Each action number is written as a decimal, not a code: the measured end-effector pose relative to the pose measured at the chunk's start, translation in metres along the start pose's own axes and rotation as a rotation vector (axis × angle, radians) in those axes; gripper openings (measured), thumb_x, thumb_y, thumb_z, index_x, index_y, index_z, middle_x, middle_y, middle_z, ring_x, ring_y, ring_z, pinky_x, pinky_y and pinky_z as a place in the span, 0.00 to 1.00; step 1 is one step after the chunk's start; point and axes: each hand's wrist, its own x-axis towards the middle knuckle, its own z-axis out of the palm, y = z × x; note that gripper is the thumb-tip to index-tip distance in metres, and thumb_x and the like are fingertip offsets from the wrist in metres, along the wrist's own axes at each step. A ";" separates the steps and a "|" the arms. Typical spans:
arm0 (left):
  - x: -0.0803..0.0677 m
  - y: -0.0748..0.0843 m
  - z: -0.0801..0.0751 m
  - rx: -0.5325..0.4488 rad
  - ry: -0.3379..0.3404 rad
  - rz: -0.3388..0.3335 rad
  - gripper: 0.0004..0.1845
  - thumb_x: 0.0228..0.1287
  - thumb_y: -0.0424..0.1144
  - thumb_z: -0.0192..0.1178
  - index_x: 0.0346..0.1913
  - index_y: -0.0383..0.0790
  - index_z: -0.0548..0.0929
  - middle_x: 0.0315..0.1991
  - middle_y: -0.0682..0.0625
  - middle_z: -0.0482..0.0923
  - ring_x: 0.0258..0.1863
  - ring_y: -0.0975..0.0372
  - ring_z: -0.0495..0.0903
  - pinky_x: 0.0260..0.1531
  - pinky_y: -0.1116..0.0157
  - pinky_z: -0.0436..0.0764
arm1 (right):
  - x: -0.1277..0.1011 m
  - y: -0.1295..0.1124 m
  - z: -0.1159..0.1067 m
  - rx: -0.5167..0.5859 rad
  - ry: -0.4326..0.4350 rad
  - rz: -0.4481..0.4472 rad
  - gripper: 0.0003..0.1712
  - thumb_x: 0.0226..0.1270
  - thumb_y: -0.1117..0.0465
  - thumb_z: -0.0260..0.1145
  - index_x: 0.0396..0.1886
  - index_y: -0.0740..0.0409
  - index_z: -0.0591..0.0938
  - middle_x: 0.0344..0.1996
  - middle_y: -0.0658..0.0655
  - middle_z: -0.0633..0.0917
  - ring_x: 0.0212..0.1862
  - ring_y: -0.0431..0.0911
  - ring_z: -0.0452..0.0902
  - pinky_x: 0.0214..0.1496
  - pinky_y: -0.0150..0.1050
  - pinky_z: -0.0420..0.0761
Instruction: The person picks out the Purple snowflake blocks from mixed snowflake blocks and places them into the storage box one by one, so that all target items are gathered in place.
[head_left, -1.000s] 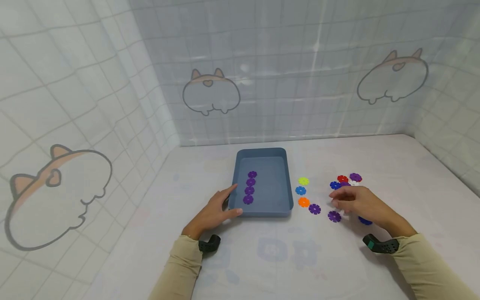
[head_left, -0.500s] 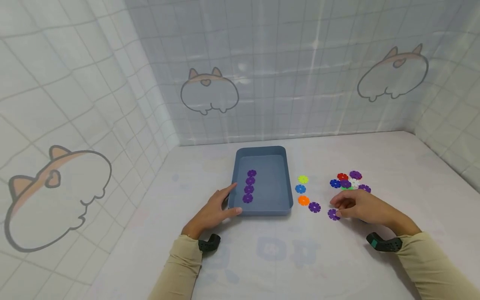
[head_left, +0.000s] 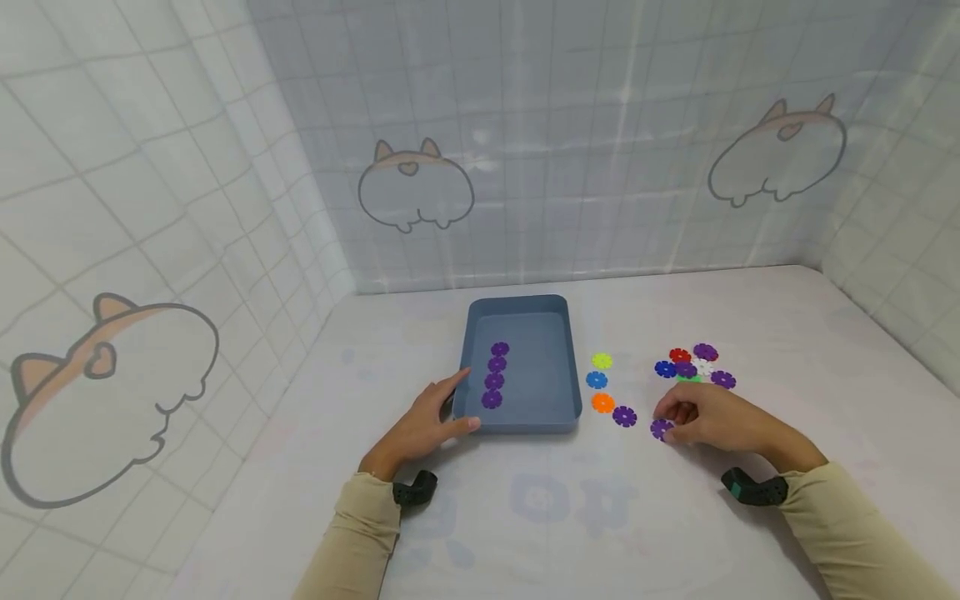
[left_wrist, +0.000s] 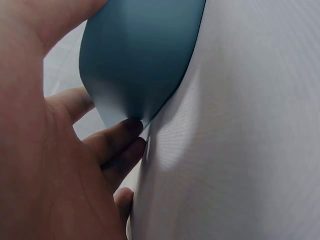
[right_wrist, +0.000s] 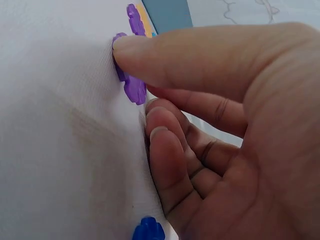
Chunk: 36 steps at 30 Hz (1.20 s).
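Note:
My left hand (head_left: 420, 425) holds the near left corner of a blue-grey tray (head_left: 540, 418), thumb at the front rim and fingers along the left wall. In the left wrist view, bent fingertips (left_wrist: 131, 126) touch the lower outside of the tray wall (left_wrist: 142, 55). Four-in-a-column is how purple snowflake discs (head_left: 493, 381) lie inside the tray, on its left side. My right hand (head_left: 716, 421) pinches another purple snowflake disc (head_left: 659, 429) at table level. In the right wrist view its thumb covers part of that disc (right_wrist: 135, 90), and the other fingers are curled close to the cloth.
Right of the tray lie yellow (head_left: 602, 361), light blue (head_left: 597, 380) and orange (head_left: 603, 403) discs, plus a purple disc (head_left: 625, 417). A mixed cluster (head_left: 686, 369) sits beyond my right hand. A blue disc (right_wrist: 149, 230) lies beneath that hand. Tiled-pattern sheets (head_left: 525, 208) enclose the table.
My right hand has come down onto the nearest purple disc, its thumb and finger closing at that disc. The left hand stays at the tray corner, and the discs in the tray keep their places.

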 end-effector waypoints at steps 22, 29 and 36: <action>-0.003 0.000 0.001 -0.003 -0.003 -0.005 0.46 0.66 0.62 0.62 0.81 0.58 0.52 0.79 0.46 0.52 0.77 0.47 0.47 0.71 0.39 0.51 | 0.001 -0.005 0.008 -0.033 0.036 0.024 0.15 0.59 0.61 0.76 0.43 0.56 0.81 0.33 0.50 0.78 0.37 0.48 0.73 0.37 0.34 0.78; -0.002 0.003 0.000 0.007 0.001 -0.005 0.46 0.66 0.62 0.61 0.81 0.57 0.52 0.79 0.47 0.52 0.78 0.47 0.47 0.72 0.40 0.50 | 0.001 -0.007 0.007 -0.058 0.034 0.036 0.13 0.60 0.61 0.75 0.42 0.56 0.83 0.34 0.49 0.79 0.37 0.47 0.73 0.36 0.35 0.78; -0.002 0.004 -0.001 0.010 -0.001 -0.009 0.46 0.66 0.63 0.61 0.81 0.57 0.52 0.79 0.46 0.52 0.77 0.47 0.48 0.71 0.39 0.51 | 0.002 -0.011 0.008 -0.078 0.043 0.055 0.16 0.59 0.60 0.76 0.44 0.59 0.82 0.33 0.50 0.79 0.37 0.46 0.73 0.37 0.34 0.79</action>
